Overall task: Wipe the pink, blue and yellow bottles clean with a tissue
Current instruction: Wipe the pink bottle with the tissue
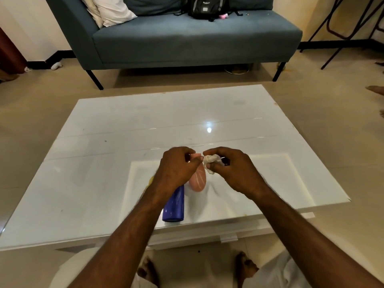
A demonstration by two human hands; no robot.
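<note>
A pink bottle point(198, 179) stands on the white glossy table point(124, 125) near its front edge. My left hand point(176, 167) grips the pink bottle at its top. My right hand point(230, 169) holds a crumpled white tissue point(211, 161) pressed against the bottle's neck. A blue bottle point(174, 206) stands just left of the pink one, partly behind my left forearm. Only a sliver of the yellow bottle point(151, 180) shows past my left wrist.
A blue-grey sofa point(187, 38) with white cushions point(110, 9) and a black backpack point(207, 6) stands beyond the table. Black chair legs point(342, 28) are at the back right. My bare feet point(245, 265) rest on the tiled floor below the table edge.
</note>
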